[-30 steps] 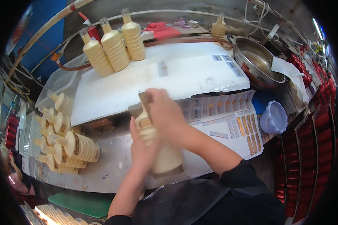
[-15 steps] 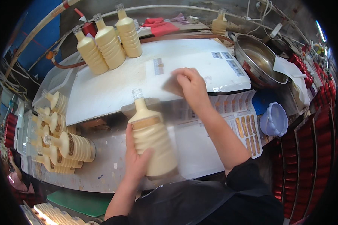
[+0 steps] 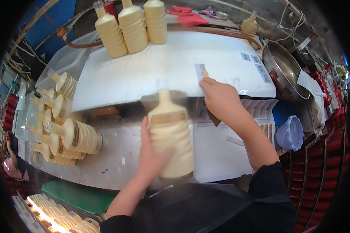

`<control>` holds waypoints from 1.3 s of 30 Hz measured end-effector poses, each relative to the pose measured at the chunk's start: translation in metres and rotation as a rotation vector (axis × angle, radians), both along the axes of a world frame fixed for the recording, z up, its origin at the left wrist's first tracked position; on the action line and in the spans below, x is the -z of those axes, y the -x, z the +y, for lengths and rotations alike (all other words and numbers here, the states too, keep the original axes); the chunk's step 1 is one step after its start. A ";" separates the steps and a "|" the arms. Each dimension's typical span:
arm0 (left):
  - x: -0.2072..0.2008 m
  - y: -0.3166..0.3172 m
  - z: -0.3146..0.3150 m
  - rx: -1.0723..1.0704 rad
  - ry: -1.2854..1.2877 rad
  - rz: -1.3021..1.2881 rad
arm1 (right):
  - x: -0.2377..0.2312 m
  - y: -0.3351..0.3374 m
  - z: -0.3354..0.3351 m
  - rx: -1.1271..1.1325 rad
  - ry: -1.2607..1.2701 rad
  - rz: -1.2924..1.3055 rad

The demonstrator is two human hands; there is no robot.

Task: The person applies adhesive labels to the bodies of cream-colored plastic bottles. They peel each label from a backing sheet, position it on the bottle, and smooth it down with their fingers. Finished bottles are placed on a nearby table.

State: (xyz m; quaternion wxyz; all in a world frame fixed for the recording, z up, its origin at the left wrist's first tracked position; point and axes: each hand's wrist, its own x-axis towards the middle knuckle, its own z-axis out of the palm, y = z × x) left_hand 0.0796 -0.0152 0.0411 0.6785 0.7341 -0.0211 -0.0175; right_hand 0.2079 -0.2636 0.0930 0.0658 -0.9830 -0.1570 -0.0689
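A cream ribbed bottle (image 3: 171,136) with a clear neck stands tilted in front of me, a gold-brown label (image 3: 168,117) across its shoulder. My left hand (image 3: 153,159) wraps its left side, thumb over the front; motion smears the fingers. On the raised white board, my right hand (image 3: 221,95) reaches a small label strip (image 3: 200,70) with its fingertips at the strip's lower end. A dark flat piece (image 3: 214,118) sticks out beneath that palm, held in the hand. Behind the bottle's neck lies a grey-brown rest (image 3: 147,101), partly hidden.
Three cream bottles (image 3: 132,29) stand at the board's far left. More labelled bottles (image 3: 79,136) lie stacked at left. Label sheets (image 3: 262,110) sit under my right forearm. A metal basin (image 3: 284,64) and a lilac tub (image 3: 290,133) stand at right.
My right hand has come down and right, its fingertips now at the label strip. The left hand still holds the bottle. The whole view has shifted.
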 end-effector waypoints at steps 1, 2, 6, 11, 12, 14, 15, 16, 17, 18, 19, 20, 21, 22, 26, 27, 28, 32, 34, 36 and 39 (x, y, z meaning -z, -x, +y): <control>-0.001 0.000 -0.001 -0.010 0.023 0.026 | 0.004 0.012 -0.005 -0.024 -0.038 -0.021; -0.001 -0.001 -0.001 -0.006 0.064 0.028 | 0.009 0.019 -0.007 -0.023 -0.069 -0.096; 0.002 0.007 -0.001 -0.013 0.207 0.051 | 0.030 0.023 -0.006 -0.089 -0.112 -0.375; 0.021 0.035 0.007 -0.044 0.042 -0.049 | 0.018 0.030 -0.011 -0.077 -0.069 -0.348; 0.026 0.042 0.007 -0.038 -0.026 -0.073 | 0.009 0.038 -0.010 -0.099 -0.275 -0.249; 0.035 0.054 0.009 -0.032 -0.100 -0.106 | -0.009 0.058 -0.004 -0.070 -0.660 0.052; 0.038 0.057 0.012 -0.033 -0.107 -0.116 | -0.017 0.070 0.003 -0.147 -0.703 0.057; 0.040 0.060 0.014 -0.036 -0.105 -0.109 | -0.024 0.084 0.010 -0.228 -0.736 0.086; 0.041 0.063 0.019 -0.001 -0.089 -0.099 | -0.027 0.094 0.022 -0.436 -0.586 -0.114; 0.041 0.066 0.023 0.024 -0.125 -0.095 | -0.030 0.107 0.028 -0.595 -0.394 -0.231; 0.040 0.068 0.027 0.045 -0.160 -0.106 | -0.032 0.121 0.033 -0.744 -0.350 -0.242; 0.038 0.071 0.030 0.067 -0.196 -0.117 | -0.033 0.138 0.035 -0.822 -0.235 -0.165; 0.036 0.073 0.033 0.083 -0.257 -0.096 | -0.033 0.145 0.035 -0.949 -0.171 -0.186; 0.034 0.074 0.034 0.095 -0.191 -0.070 | -0.030 0.148 0.034 -0.932 -0.149 -0.202; 0.033 0.071 0.025 0.046 0.113 -0.002 | -0.009 0.149 0.026 -0.935 -0.111 -0.312; 0.035 0.068 0.020 0.001 0.178 0.010 | -0.004 0.148 0.023 -0.934 -0.111 -0.321; 0.036 0.066 0.014 -0.038 0.239 0.013 | 0.001 0.148 0.019 -0.927 -0.105 -0.325; 0.040 0.068 0.005 -0.084 0.133 -0.028 | 0.017 0.148 0.003 -0.902 -0.125 -0.291; 0.039 0.070 0.006 -0.081 0.125 -0.046 | 0.023 0.149 -0.004 -0.804 -0.167 -0.299; 0.037 0.072 0.008 -0.076 0.185 -0.015 | 0.031 0.152 -0.005 -0.665 -0.278 -0.229; 0.034 0.072 0.011 -0.055 0.313 0.025 | 0.041 0.169 0.002 -0.285 -0.667 0.046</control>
